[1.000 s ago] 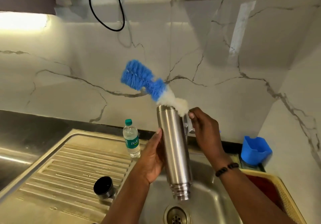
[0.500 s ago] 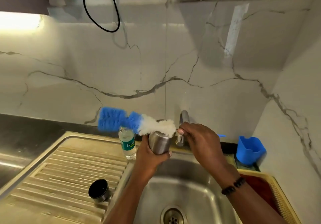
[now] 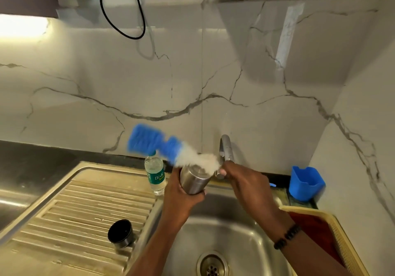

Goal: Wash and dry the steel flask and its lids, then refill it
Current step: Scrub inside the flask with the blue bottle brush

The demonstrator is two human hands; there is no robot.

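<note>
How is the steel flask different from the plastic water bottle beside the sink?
The steel flask is opaque metal; the plastic water bottle is clear with a green label. The flask is tilted, held over the sink by the left hand; the bottle stands upright on the drainboard. The flask's mouth is open; the bottle looks capped.

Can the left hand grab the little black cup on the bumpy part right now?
Probably not yet: the left hand holds the flask. The way to the cup looks free.
</note>
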